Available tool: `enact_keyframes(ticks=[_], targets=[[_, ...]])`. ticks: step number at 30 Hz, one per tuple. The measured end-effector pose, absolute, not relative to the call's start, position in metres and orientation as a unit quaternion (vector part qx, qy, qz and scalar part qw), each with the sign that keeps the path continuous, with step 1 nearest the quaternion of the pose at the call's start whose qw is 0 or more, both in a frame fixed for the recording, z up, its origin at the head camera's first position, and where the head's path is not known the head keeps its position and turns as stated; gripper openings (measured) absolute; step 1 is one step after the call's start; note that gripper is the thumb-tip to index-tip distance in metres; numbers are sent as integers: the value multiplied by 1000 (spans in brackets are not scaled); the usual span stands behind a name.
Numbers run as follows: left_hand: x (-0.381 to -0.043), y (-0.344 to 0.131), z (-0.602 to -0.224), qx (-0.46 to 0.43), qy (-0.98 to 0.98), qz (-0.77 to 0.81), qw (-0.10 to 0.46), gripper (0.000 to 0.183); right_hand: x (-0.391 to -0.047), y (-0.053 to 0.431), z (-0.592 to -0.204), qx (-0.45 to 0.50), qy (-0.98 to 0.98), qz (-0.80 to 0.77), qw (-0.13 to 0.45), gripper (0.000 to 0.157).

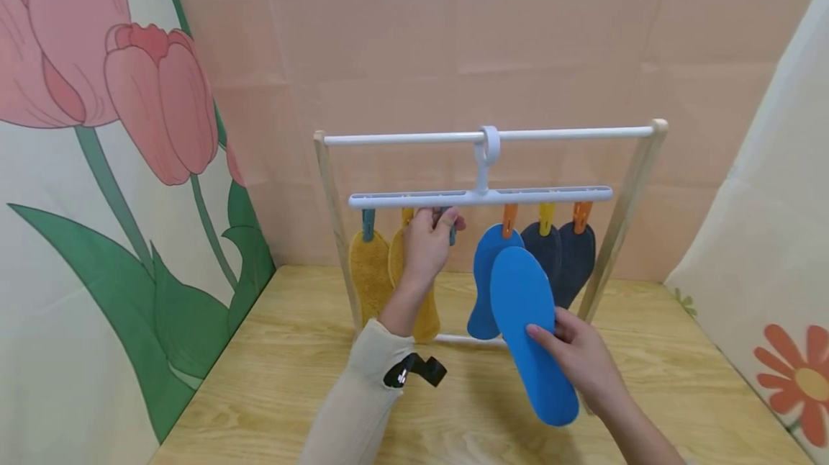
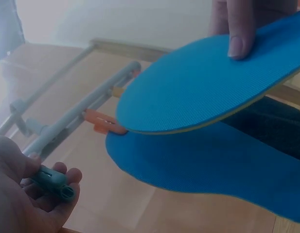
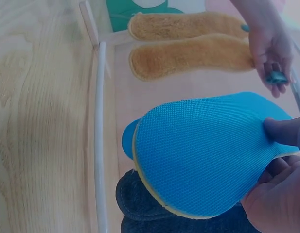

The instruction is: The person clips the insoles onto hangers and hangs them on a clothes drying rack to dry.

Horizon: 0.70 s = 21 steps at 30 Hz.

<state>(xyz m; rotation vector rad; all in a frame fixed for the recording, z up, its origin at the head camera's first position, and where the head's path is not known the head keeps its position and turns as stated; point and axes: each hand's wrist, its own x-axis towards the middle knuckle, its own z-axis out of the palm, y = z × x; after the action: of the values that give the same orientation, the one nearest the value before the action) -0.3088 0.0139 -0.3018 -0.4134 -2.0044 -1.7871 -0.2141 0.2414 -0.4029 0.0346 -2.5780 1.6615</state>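
Observation:
My left hand (image 1: 425,243) grips a teal clothespin (image 2: 53,182) just under the white hanger bar (image 1: 414,199). In my right hand (image 1: 586,355) is a blue insole (image 1: 524,307), pinched by its edge between thumb and fingers and tilted, in front of the rack. Behind it a matching blue insole (image 1: 482,285) hangs from an orange clothespin (image 1: 510,220). Two dark insoles (image 1: 578,263) hang to the right from yellow and orange clothespins. To the left, two fuzzy mustard insoles (image 1: 368,274) hang, the second partly hidden by my left hand and forearm.
The hanger's hook (image 1: 490,146) loops over the top rail (image 1: 576,133) of a rack with wooden side posts (image 1: 624,220). This rack stands on a wood-grain table (image 1: 259,378). A pink cloth (image 1: 550,33) is behind, with flower-printed cloths at both sides.

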Motion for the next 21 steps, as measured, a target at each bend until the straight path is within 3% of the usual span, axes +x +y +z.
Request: enact_keyframes(ticks=[21], targets=[[-307,14,-301,-150,-721,-643,211,27,-221,219,-396,41,-825,562,34,51]])
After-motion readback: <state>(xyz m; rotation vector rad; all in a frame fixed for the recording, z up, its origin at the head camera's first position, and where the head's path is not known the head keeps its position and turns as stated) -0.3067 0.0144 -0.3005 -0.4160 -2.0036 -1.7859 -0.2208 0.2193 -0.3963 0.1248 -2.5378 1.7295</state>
